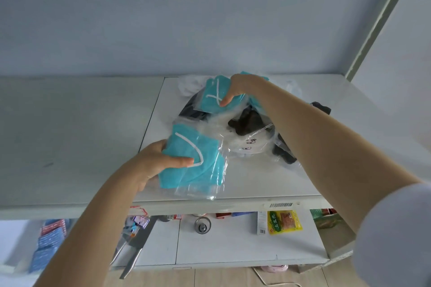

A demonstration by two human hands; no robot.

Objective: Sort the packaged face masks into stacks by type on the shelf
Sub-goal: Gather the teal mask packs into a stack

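My left hand [161, 163] grips a teal face mask in a clear wrapper [193, 158], thumb on top, held just above the front of the white top shelf [268, 179]. My right hand [235, 88] pinches another packaged teal mask [213, 100], lifted over a jumbled pile on the shelf. That pile holds packaged white masks [247, 144] and dark brown or black masks [247, 123] in crinkled clear plastic. More teal shows behind my right wrist.
The shelf's left half [70, 135] is bare white board against a pale wall. A lower shelf [233, 240] carries a yellow snack packet [284, 221], small boxes, a metal strainer and tongs. Blue packets [49, 240] hang at lower left.
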